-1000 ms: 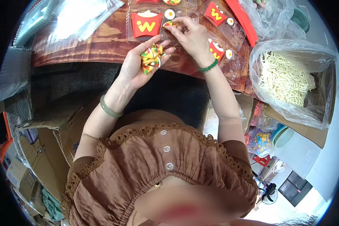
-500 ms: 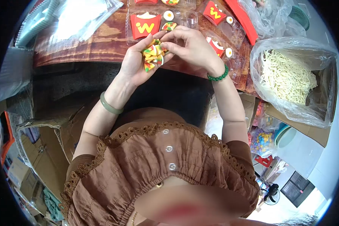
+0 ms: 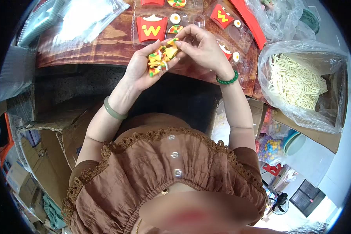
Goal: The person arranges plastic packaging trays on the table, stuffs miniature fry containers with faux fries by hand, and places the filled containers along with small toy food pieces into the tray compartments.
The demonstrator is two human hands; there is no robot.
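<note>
My left hand (image 3: 138, 67) is cupped palm up around a pile of small toy pizza slices (image 3: 155, 62), yellow with red and green patches. Above the pile, my right hand (image 3: 201, 48) pinches one toy pizza slice (image 3: 172, 42) between thumb and finger. Just beyond the hands lies a clear plastic tray (image 3: 191, 33). It contains a red toy fries box (image 3: 151, 29) with a yellow mark, a toy fried egg (image 3: 175, 18) and a partial toy pizza (image 3: 176, 29).
More filled trays, one with a red fries box (image 3: 221, 16), lie on the wooden table (image 3: 85, 50). Stacked clear trays (image 3: 43, 21) stand at the left. At the right is a plastic-lined carton of pale toy fries (image 3: 296, 82). An open cardboard box (image 3: 46, 156) sits lower left.
My right hand has lifted one pizza slice slightly up from the pile and tilted it. The left hand stays nearly in place; the pile has shifted a little.
</note>
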